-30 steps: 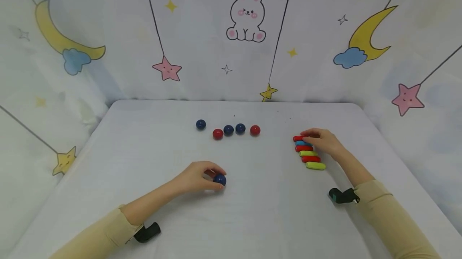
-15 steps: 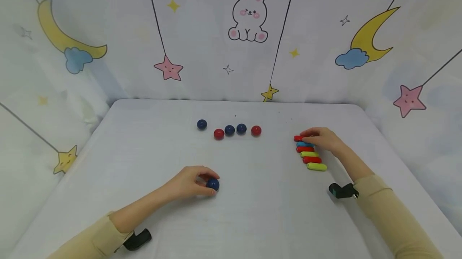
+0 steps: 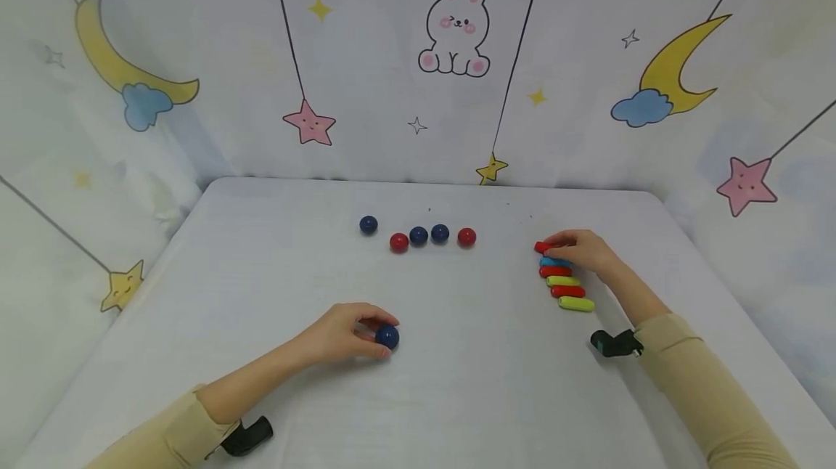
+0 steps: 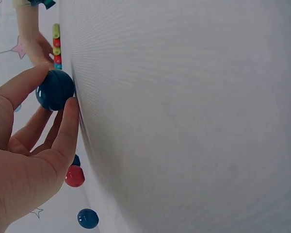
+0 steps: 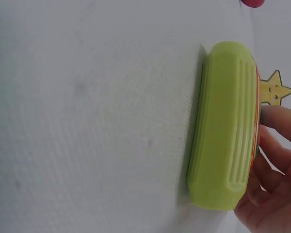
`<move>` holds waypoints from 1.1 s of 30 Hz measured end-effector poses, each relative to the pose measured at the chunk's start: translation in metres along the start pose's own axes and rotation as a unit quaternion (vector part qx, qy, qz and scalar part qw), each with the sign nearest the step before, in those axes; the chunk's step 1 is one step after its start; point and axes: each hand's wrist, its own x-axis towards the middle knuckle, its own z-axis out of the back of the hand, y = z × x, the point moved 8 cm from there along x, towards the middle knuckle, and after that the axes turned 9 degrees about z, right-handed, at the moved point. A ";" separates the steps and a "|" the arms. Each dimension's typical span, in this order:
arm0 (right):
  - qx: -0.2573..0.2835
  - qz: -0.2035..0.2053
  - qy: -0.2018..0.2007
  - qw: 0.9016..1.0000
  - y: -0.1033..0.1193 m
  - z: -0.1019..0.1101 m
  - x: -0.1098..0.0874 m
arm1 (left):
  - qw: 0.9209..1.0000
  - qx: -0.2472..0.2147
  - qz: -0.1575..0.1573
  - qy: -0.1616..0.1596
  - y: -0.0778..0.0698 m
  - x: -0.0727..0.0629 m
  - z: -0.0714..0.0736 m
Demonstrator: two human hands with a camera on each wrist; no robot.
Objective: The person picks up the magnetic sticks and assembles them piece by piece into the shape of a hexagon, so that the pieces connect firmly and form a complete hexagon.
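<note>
In the head view my left hand [image 3: 349, 332] holds a dark blue ball [image 3: 387, 337] between thumb and fingertips, low over the table. The left wrist view shows the same ball [image 4: 55, 90] as glossy, with a seam around it. At the right, my right hand [image 3: 583, 251] pinches a short red rod [image 3: 543, 247] at the far end of a row of rods. A blue rod [image 3: 555, 263], a red rod [image 3: 556, 271] and more lie side by side nearer me. Closest to the right wrist camera is a ribbed lime-green rod [image 5: 222, 126]; the pinched one is hidden there.
Toward the back of the white table [image 3: 294, 237] lie several loose balls, among them a blue ball [image 3: 369, 225] at the left, a red ball [image 3: 399, 242] and a red ball [image 3: 466, 237] at the right. A patterned cloth wall [image 3: 392, 55] rises behind the table.
My left hand has drawn the blue ball leftward and toward me, then nearly stopped. The far red rod in my right hand has shifted slightly away from the blue rod, widening the gap.
</note>
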 end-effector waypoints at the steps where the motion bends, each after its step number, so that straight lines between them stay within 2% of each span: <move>1: 0.000 -0.001 -0.003 1.000 0.000 0.000 0.000 | 1.000 -0.002 0.000 0.000 0.000 0.000 0.000; 7: -0.001 0.017 -0.032 0.999 0.008 0.000 -0.002 | 1.000 -0.004 -0.004 0.002 0.001 0.000 -0.001; 13: -0.002 0.065 -0.047 0.997 0.037 -0.009 -0.003 | 1.000 0.003 -0.010 -0.002 0.002 -0.001 0.000; 19: 0.016 0.110 -0.028 0.993 0.068 -0.030 -0.006 | 1.000 0.005 -0.008 -0.004 0.003 0.000 -0.001; 26: 0.032 0.129 -0.001 0.991 0.093 -0.057 -0.010 | 1.000 0.006 -0.005 -0.005 0.004 0.000 -0.002; 33: 0.056 0.183 0.033 0.981 0.121 -0.084 -0.015 | 1.000 0.007 -0.005 -0.008 -0.001 -0.001 -0.002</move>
